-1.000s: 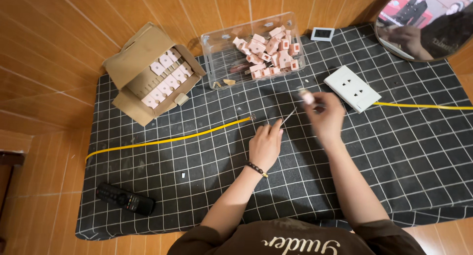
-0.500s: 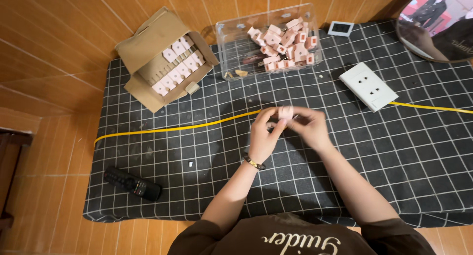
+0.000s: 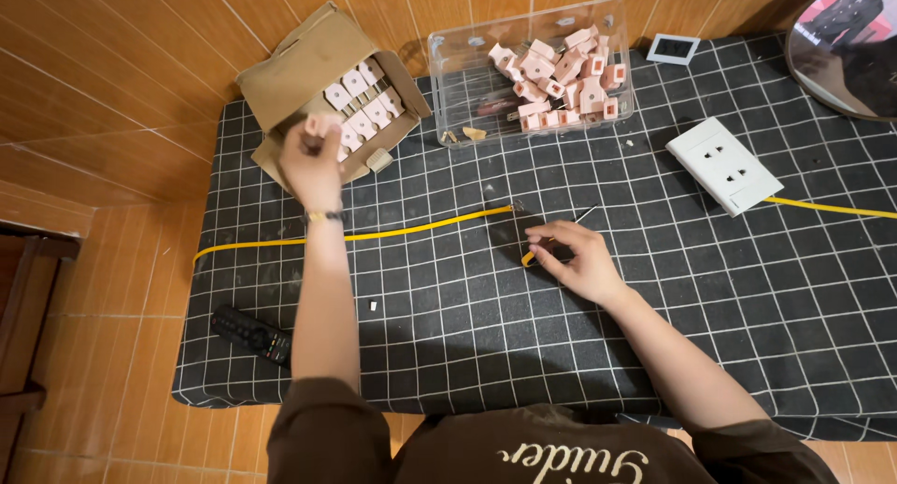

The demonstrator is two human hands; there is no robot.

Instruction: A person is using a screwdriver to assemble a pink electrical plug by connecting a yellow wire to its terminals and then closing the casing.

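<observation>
A black mat with a white grid (image 3: 747,334) covers the floor, and every place here is told from it. At the mat's far left corner sits an open cardboard box (image 3: 318,82) filled with rows of small white parts. The person's left hand (image 3: 311,157) hangs over the box's near edge, fingers closed around one small white part (image 3: 324,124), seemingly placing it among the rows, though the pictures cannot settle whether it goes in or comes out. At the far middle stands a clear plastic tub (image 3: 448,64) of loose pinkish-white parts. A white socket plate (image 3: 724,164) lies toward the right. A yellow cable (image 3: 411,227) crosses the middle. There the right hand (image 3: 575,260) rests, fingertips pinched on a thin screwdriver (image 3: 561,236). Seating the part would call for a steady, square drop.
</observation>
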